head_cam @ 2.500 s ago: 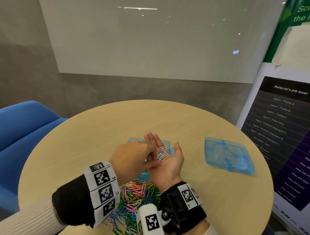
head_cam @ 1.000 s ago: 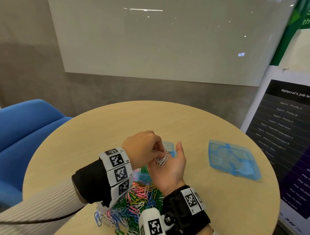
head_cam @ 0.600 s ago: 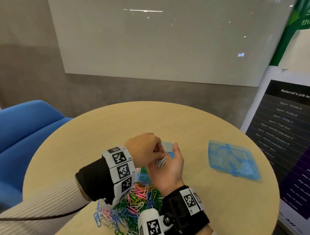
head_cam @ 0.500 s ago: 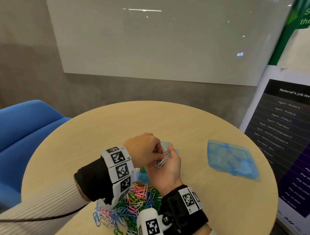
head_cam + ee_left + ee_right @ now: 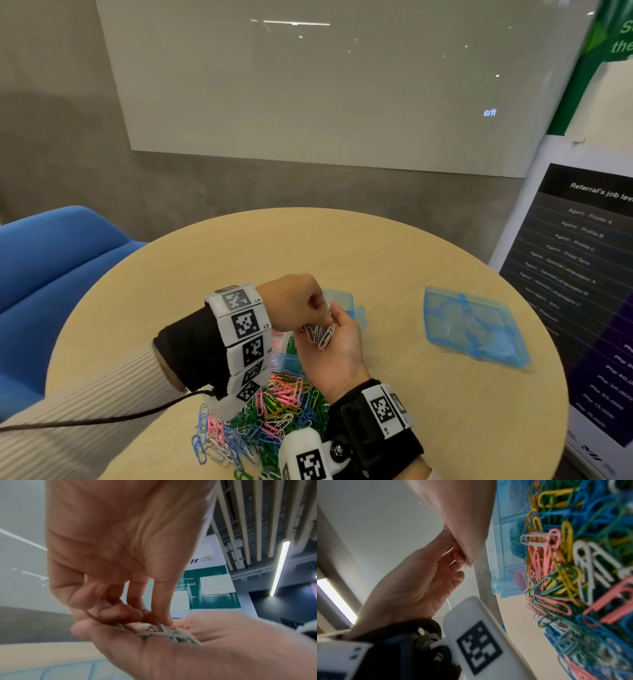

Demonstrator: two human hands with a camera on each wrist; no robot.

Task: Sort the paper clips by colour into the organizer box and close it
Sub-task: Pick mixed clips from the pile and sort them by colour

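Since a couple of seconds ago, when my right palm lay flat and open with my left fingertips picking at it, both hands have drawn together into a closer huddle.

Nearest me, the loose heap of paper clips (image 5: 274,411) sprawls on the worktop (image 5: 428,428), pink, green, yellow, blue and white tangled together, close to the near edge and partly under my wrists. Just above it, my right hand (image 5: 337,349) is cupped palm-up, cradling a small bunch of white clips (image 5: 320,334); its fingers curve up round them. My left hand (image 5: 294,305) comes down from above with curled fingers, the fingertips (image 5: 164,619) pinching into that bunch.

Beneath and behind my hands sits the blue organizer box (image 5: 342,303), mostly hidden by them; the right wrist view shows its compartments (image 5: 510,555) with pink and darker clips already inside. My hands stand directly in the way of it from above.

Well apart to the right lies the box's lid (image 5: 474,325), flat on the worktop, near the right edge. Bare wood stretches between box and lid, and across the whole far half.

Beyond the left edge is a blue chair (image 5: 58,260); a printed banner (image 5: 582,274) stands close by the right edge, and a whiteboard (image 5: 325,85) hangs on the far wall.
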